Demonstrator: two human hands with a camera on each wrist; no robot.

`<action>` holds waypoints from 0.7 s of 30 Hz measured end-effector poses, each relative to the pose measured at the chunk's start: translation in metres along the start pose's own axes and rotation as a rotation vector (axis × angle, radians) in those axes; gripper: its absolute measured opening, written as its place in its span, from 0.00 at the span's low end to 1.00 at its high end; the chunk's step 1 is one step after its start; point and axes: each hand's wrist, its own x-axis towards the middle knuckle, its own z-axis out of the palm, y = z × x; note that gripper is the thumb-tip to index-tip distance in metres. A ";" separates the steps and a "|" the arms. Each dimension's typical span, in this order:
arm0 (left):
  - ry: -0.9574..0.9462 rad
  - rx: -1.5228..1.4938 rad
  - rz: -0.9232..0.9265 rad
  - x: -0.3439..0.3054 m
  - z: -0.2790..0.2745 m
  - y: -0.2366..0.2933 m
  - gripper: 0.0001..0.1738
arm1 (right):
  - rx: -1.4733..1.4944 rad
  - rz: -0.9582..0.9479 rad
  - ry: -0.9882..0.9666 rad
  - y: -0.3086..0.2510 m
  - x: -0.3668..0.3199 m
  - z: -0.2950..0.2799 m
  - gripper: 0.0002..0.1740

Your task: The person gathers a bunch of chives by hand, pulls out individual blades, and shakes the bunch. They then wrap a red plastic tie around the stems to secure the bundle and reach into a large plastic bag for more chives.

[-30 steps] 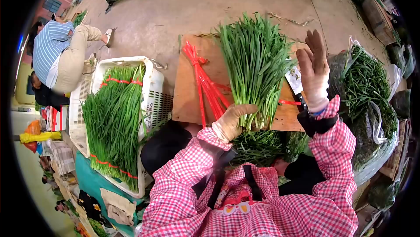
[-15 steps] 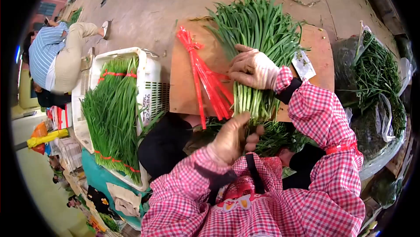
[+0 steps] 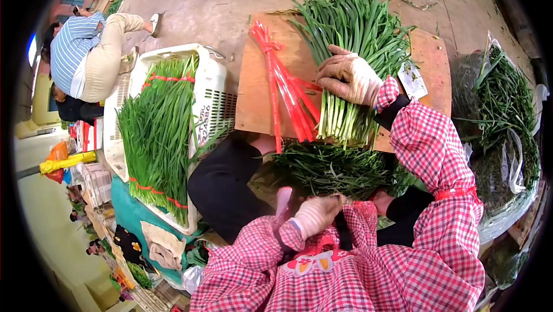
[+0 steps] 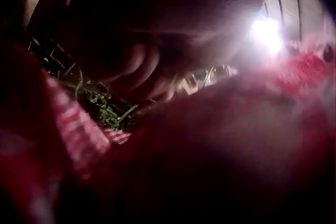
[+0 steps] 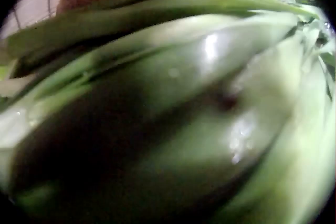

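Observation:
A loose bunch of garlic chives (image 3: 360,21) lies across a brown board (image 3: 253,102), pale stem ends toward me. My gloved right hand (image 3: 348,76) grips it from above, fingers curled over the stems. Broad green leaves (image 5: 199,113) fill the right wrist view. My gloved left hand (image 3: 318,215) is low in front of the checked apron (image 3: 319,263), its fingers bent near the apron's edge. The left wrist view is dark and blurred; I cannot tell what the left fingers hold. Red ties (image 3: 288,93) lie left of the bunch. A knife blade (image 3: 411,80) shows to its right.
At the left, a white crate (image 3: 218,79) holds chives (image 3: 158,133) bound with red ties. Loose greens (image 3: 334,168) lie below the board's near edge. A clear plastic bag (image 3: 501,197) of greens stands at the right. Another person (image 3: 86,53) sits at the far left.
My right hand came down from a raised, open pose onto the chives and grips them. My left hand let go of the stem ends and moved back toward my lap.

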 end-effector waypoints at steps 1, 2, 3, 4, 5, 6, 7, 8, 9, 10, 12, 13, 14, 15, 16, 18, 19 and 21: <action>-0.484 0.093 -0.296 -0.004 -0.026 0.024 0.18 | -0.006 0.003 0.006 -0.001 0.000 0.001 0.09; -0.433 0.226 -0.257 -0.015 -0.011 0.012 0.23 | -0.012 0.004 0.011 -0.002 0.000 0.001 0.09; -0.273 0.317 -0.211 -0.017 -0.022 0.020 0.24 | -0.021 0.008 0.019 -0.002 -0.001 0.000 0.09; -0.112 0.405 -0.161 -0.021 -0.044 0.039 0.25 | -0.014 0.054 -0.057 -0.003 -0.001 -0.004 0.10; 0.054 0.493 -0.107 -0.023 -0.068 0.054 0.26 | -0.018 0.057 -0.058 -0.003 -0.002 -0.006 0.10; -0.068 0.397 -0.110 -0.021 -0.091 0.058 0.30 | -0.025 0.054 -0.060 -0.003 -0.002 -0.005 0.10; -0.133 0.282 -0.108 -0.019 -0.117 0.069 0.26 | -0.032 0.048 -0.062 -0.003 -0.001 -0.005 0.10; -0.129 0.160 -0.052 -0.015 -0.136 0.060 0.23 | -0.048 0.062 -0.057 -0.004 -0.001 -0.004 0.09; -0.126 0.039 0.005 -0.009 -0.152 0.049 0.19 | -0.048 0.078 -0.073 -0.006 -0.001 -0.005 0.09; -0.026 -0.357 -0.201 -0.002 -0.164 0.040 0.17 | -0.027 0.067 -0.055 -0.007 0.000 -0.004 0.08; 0.244 -0.711 -0.385 0.022 -0.187 0.035 0.13 | 0.003 0.058 -0.054 -0.009 0.001 -0.006 0.08; 0.384 -0.768 -0.396 0.039 -0.189 0.031 0.15 | 0.009 0.061 -0.041 -0.010 0.001 -0.006 0.08; 0.464 -0.971 -0.461 0.054 -0.192 0.025 0.16 | 0.004 0.060 -0.036 -0.009 0.000 -0.005 0.08; 0.460 -0.981 -0.507 0.070 -0.195 0.018 0.16 | 0.001 0.059 -0.031 -0.006 -0.001 -0.004 0.09; 0.456 -0.991 -0.555 0.086 -0.198 0.011 0.16 | 0.006 0.036 -0.024 -0.007 0.001 -0.004 0.09; 0.487 -0.980 -0.609 0.115 -0.198 -0.004 0.15 | -0.013 0.033 -0.019 -0.008 0.001 -0.004 0.08; 0.520 -0.959 -0.614 0.130 -0.195 -0.012 0.14 | -0.035 0.029 -0.008 -0.008 0.000 -0.004 0.08; 0.580 -1.000 -0.586 0.153 -0.187 -0.035 0.13 | -0.036 0.034 -0.009 -0.008 -0.001 -0.005 0.08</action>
